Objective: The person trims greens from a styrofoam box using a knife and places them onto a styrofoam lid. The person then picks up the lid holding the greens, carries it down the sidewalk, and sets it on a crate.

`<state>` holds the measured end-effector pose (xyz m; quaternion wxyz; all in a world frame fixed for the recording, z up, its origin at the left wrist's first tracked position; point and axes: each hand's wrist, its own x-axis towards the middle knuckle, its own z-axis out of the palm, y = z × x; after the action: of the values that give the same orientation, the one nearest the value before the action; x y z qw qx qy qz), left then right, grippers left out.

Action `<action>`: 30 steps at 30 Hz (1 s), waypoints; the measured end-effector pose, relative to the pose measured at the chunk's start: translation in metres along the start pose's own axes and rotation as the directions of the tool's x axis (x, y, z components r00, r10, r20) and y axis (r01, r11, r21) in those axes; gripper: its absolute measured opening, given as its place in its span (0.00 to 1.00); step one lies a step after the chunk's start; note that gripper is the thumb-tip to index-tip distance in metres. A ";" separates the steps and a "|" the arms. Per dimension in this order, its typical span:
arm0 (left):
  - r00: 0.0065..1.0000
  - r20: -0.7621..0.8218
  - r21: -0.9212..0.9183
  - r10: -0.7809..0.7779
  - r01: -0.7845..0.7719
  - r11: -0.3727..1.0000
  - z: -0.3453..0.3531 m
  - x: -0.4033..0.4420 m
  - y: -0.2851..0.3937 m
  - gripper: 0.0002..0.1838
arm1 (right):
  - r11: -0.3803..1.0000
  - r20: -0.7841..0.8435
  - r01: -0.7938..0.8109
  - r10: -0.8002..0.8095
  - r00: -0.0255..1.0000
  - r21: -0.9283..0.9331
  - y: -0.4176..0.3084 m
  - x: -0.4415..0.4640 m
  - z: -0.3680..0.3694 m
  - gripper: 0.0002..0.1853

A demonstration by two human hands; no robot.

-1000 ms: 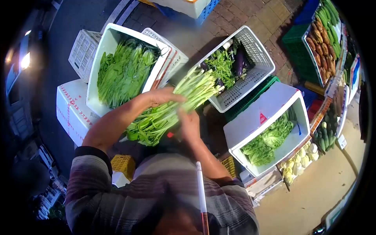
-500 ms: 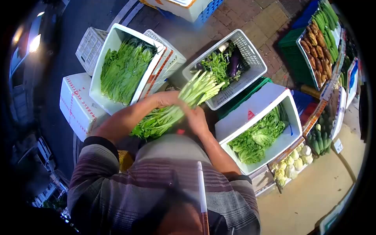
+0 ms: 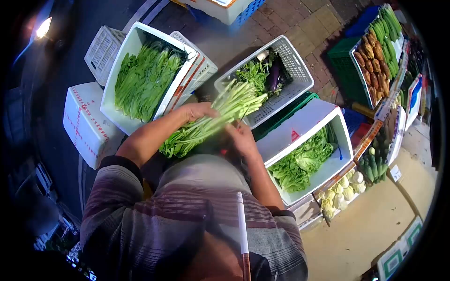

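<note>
Across my lap lies a bunch of leafy greens (image 3: 220, 119) with long pale stalks, like Chinese celery. Its cut ends point up and right, its leaves down and left. My left hand (image 3: 200, 111) is closed around the upper side of the bunch. Along its lower edge, my right hand (image 3: 242, 137) has its fingers curled in against the stalks; the fingertips are partly hidden. Just past the stalk ends stands a grey perforated crate (image 3: 300, 77) with an eggplant (image 3: 273, 78) and more greens in it.
A foam box (image 3: 108, 108) of long lettuce stands at left, beside a closed foam box (image 3: 89, 122). At right, another foam box (image 3: 344, 140) holds curly lettuce (image 3: 304, 161). Trays of cucumbers and brown roots (image 3: 372, 63) line the far right. A cigarette (image 3: 242, 220) juts up below.
My right hand has loosened from its fist, with its fingers now reaching to the stalks' edge. My left hand has turned slightly on the bunch. The whole view has shifted a little.
</note>
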<state>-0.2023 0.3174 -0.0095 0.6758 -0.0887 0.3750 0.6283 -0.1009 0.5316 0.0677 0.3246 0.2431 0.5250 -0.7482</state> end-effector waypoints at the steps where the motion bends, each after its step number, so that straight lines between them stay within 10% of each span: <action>1: 0.999 0.029 -0.054 0.017 -0.015 0.998 -0.001 -0.001 -0.002 0.36 | 0.997 -0.004 0.005 -0.005 1.000 -0.073 -0.004 -0.003 -0.003 0.19; 13: 1.000 0.001 -0.096 -0.002 0.002 0.995 0.002 -0.084 0.041 0.38 | 0.947 -0.121 0.223 -0.199 0.972 0.233 0.015 -0.008 -0.043 0.27; 21: 0.986 -0.167 0.241 0.003 0.038 0.970 0.060 -0.079 -0.008 0.45 | 0.906 -0.211 0.406 -0.375 0.902 0.124 0.014 -0.009 -0.041 0.34; 24: 0.999 -0.016 0.237 -0.036 0.039 0.971 0.059 -0.062 -0.022 0.40 | 0.953 -0.267 0.281 -0.301 0.915 -0.112 -0.004 -0.020 -0.053 0.31; 30: 0.995 -0.098 0.290 0.020 0.009 0.957 0.067 -0.077 -0.021 0.38 | 0.990 -0.263 0.140 -0.135 0.955 -0.001 -0.055 -0.069 -0.083 0.31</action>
<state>-0.1514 0.2930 0.0776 0.6602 -0.0188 0.4968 0.5630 -0.0938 0.6387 0.1236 0.1972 0.3059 0.5724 -0.7348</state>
